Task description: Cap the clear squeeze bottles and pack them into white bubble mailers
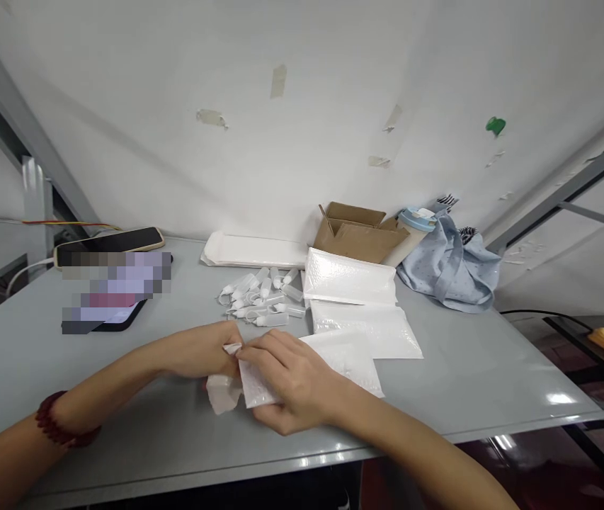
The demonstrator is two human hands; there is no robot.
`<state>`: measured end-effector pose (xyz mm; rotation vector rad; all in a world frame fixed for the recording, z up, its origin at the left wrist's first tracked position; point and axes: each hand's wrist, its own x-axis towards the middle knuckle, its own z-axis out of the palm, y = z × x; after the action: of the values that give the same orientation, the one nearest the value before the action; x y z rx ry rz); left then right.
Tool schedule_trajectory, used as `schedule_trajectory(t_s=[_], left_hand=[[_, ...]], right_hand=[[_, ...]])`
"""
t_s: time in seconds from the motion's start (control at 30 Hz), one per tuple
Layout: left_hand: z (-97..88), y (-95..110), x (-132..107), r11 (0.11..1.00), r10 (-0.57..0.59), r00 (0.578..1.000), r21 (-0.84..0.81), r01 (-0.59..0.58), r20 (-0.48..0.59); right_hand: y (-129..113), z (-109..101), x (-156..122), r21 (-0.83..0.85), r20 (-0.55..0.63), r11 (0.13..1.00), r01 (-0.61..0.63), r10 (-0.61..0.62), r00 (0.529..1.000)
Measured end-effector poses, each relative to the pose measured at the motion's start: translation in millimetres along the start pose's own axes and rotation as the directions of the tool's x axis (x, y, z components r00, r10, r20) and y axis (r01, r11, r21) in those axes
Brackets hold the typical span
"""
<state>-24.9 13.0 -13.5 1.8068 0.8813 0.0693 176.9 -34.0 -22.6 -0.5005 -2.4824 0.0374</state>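
Observation:
Near the table's front edge my right hand (296, 386) is closed around a small white bubble mailer (259, 386). Close against it, my left hand (203, 350) has its fingers curled in, pinching a thin white strip (224, 394), part of which hangs below the hand. Whether the strip is joined to the mailer I cannot tell. Beside my right hand lie more white bubble mailers (352, 276), overlapping one another. Beyond both hands is a loose pile of small clear plastic dropper bottles (265, 301).
Against the wall stand an open cardboard box (360, 237), a lidded cup (413, 230) and a light blue cloth bag (453, 265). A flat white packet (256, 249) lies along the back. Two phones, one lit (132, 283) and one dark (110, 244), lie at the left.

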Motion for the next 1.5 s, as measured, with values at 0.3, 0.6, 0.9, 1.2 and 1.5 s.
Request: schedule_trajectory(t_s=[0.3, 0.6, 0.9, 1.2, 1.5], left_hand=[[-34.2, 4.7, -16.3, 0.983, -0.167, 0.965, 0.038, 0.178, -0.201], [-14.7, 11.5, -2.8, 0.991, -0.126, 0.964, 0.001, 0.13, -0.235], [1.7, 7.8, -1.0, 0.941, -0.175, 0.883, 0.19, 0.281, -0.435], [15.7, 1.5, 7.9, 0.994, -0.104, 0.928, -0.017, 0.105, -0.358], [12.1, -1.3, 10.9, 0.952, 0.042, 0.912, 0.293, 0.087, -0.407]], right_hand=[[-4.0, 8.4, -2.7, -0.56, 0.1, 0.824, -0.085, 0.169, 0.981], [-6.1, 14.1, -2.8, -0.634, 0.054, 0.768, -0.09, 0.16, 0.986], [-0.3, 16.1, -3.2, -0.584, 0.204, 0.811, -0.031, 0.184, 0.962], [1.7, 25.6, -8.1, -0.603, 0.166, 0.797, 0.026, 0.093, 0.982], [1.4, 26.9, -11.4, -0.589, 0.127, 0.805, 0.067, 0.011, 0.992]])
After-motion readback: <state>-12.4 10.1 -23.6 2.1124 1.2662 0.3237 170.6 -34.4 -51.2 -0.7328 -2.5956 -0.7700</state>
